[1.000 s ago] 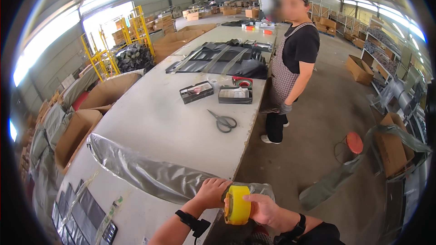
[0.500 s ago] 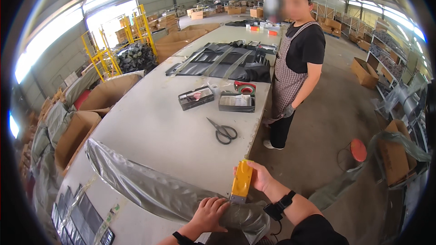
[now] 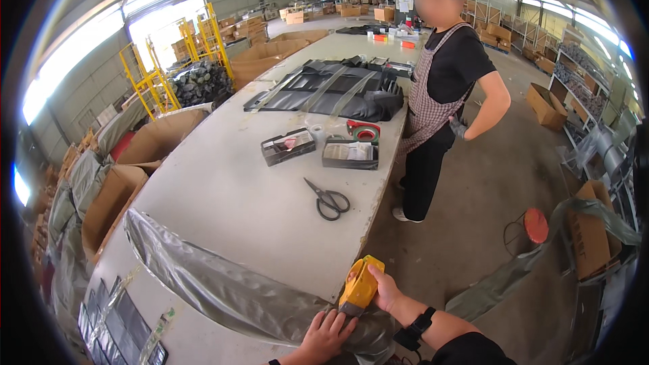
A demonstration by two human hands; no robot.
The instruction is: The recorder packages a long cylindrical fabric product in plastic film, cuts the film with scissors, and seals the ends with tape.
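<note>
A long strip of shiny grey plastic film (image 3: 223, 272) lies across the near end of the table. My left hand (image 3: 323, 336) rests on it with fingers stretched out, pressing near the table's right edge. My right hand (image 3: 387, 290) is closed around a yellow hand-held tool (image 3: 359, 286) with a grey lower end. That tool sits over the film just beyond my left fingertips; its exact kind cannot be made out. Beyond the film lie black-handled scissors (image 3: 327, 200), points toward the far left.
Two small black trays (image 3: 289, 147) and a red tape dispenser (image 3: 365, 132) stand mid-table, before taped black sheets (image 3: 324, 91). A co-worker in a checked apron (image 3: 433, 88) stands at the right edge. Dark strips (image 3: 125, 328) lie near left; a red stool (image 3: 535, 226) stands on the floor.
My right hand has lowered the yellow tool toward me and turned it over the film. My left hand has shifted slightly right. The co-worker has turned and bent an arm back.
</note>
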